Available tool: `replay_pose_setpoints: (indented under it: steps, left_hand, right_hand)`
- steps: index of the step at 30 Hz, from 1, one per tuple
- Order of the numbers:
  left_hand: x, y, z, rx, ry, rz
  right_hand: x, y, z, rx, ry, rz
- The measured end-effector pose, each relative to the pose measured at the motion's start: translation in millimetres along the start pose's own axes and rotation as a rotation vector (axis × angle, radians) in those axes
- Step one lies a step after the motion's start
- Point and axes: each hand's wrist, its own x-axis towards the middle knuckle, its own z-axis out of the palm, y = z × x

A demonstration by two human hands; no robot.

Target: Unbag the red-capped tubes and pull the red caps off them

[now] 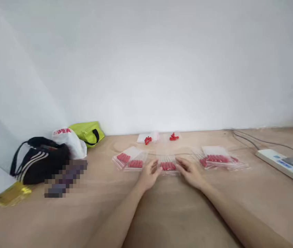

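Note:
A clear zip bag (166,159) with several red cylindrical pieces (168,166) in a row lies flat on the table between my hands. My left hand (149,175) is at the bag's left edge, thumb and fingers curved and apart. At the right edge, my right hand (191,172) is half curled, with a gap between thumb and fingers. Whether the fingertips touch the bag cannot be made out. To the left lie two more filled bags (136,163), partly overlapping. On the right is a pile of filled bags (216,158), slightly blurred.
Loose red pieces (148,140) and another small red heap (174,137) lie on plastic bags near the wall. A power strip (285,167) with cables stands at right. At left are a black bag (45,162), a white plastic bag (71,143) and a lime-green bag (88,132).

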Motion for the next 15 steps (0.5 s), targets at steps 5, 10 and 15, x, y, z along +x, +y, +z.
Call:
replay_pose_setpoints:
  steps: [5, 10, 15]
  left_hand:
    - [-15, 13, -0.5, 0.161, -0.19, 0.226]
    - [-14, 14, 0.4, 0.185, -0.149, 0.217]
    - [-8, 9, 0.7, 0.111, 0.112, 0.119]
  right_hand:
    - [-12, -11, 4, -0.086, -0.156, -0.22]
    - [-11, -10, 4, -0.127, -0.142, -0.214]
    - [-11, -10, 4, -0.176, -0.09, -0.219]
